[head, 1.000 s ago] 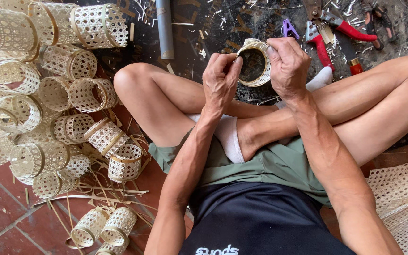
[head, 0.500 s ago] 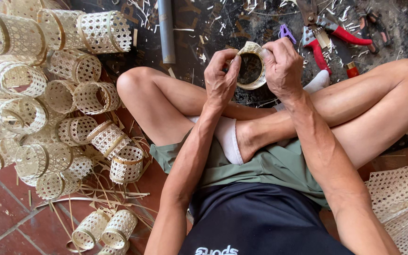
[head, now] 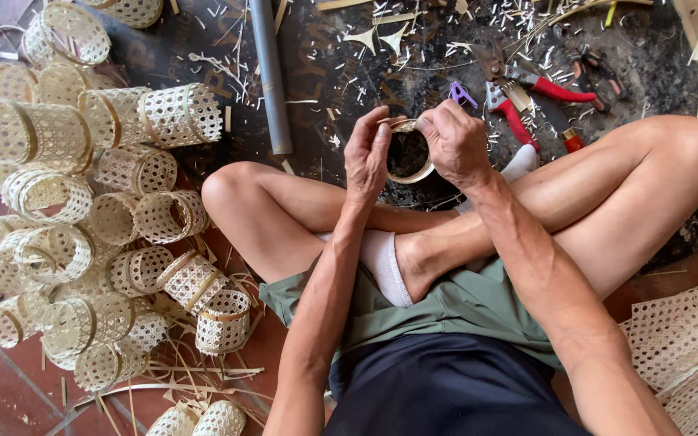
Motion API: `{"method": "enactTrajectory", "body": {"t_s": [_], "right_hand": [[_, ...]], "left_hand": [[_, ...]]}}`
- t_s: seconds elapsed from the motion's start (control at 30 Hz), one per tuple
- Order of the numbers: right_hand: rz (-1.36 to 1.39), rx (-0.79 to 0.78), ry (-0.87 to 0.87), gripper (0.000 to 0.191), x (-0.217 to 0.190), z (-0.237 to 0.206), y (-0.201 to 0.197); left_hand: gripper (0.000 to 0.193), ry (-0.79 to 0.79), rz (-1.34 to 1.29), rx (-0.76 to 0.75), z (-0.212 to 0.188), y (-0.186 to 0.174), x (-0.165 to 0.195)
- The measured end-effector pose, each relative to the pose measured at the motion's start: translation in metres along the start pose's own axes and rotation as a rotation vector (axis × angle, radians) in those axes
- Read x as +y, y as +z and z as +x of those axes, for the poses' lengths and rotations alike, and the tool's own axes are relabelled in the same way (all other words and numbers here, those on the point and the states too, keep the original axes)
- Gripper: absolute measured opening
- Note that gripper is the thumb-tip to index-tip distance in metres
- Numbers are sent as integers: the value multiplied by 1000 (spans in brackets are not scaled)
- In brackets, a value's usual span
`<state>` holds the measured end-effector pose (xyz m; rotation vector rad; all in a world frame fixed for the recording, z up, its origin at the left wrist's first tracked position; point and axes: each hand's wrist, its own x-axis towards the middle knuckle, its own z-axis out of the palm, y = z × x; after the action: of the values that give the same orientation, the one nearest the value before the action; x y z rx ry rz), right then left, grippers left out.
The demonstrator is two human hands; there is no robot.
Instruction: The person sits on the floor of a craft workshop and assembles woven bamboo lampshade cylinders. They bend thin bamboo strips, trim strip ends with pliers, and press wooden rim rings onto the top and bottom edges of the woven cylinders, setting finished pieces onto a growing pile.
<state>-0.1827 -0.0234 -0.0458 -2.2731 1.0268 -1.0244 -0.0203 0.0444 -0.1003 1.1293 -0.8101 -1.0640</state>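
Observation:
I sit cross-legged on the floor and hold a small pale bamboo ring (head: 410,174) in front of my knees. My left hand (head: 368,153) pinches its left side. My right hand (head: 456,144) grips the ring's upper right edge with the fingers curled over it. Both hands are shut on the ring, which stands upright facing me, its dark middle open. My fingers hide part of the rim.
A heap of woven bamboo cylinders (head: 98,210) lies to my left. A grey pipe (head: 270,77) lies on the dark mat beyond my left knee. Red-handled pruners (head: 527,89) and a purple clip (head: 462,95) lie behind my hands. Woven mesh sheet (head: 688,347) sits at right.
My hands with the ring have dropped slightly toward my legs, and the view has shifted so the cylinders sit lower. The grip on the ring is unchanged.

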Motion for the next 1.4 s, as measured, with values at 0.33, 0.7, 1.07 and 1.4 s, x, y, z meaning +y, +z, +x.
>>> {"method": "enactTrajectory", "body": {"t_s": [0.33, 0.7, 1.07, 1.4], "right_hand": [[352, -58, 242, 14, 8, 0, 0], [21, -266, -80, 16, 9, 22, -19], [-182, -244, -152, 19, -6, 27, -20], [-372, -283, -278, 16, -3, 33, 0]], "left_hand": [[32, -113, -129, 83, 1, 2, 6], [24, 52, 1262, -127, 13, 1, 66], [14, 208, 1311, -88, 10, 9, 68], [6, 284, 1365, -291, 28, 13, 59]]}}
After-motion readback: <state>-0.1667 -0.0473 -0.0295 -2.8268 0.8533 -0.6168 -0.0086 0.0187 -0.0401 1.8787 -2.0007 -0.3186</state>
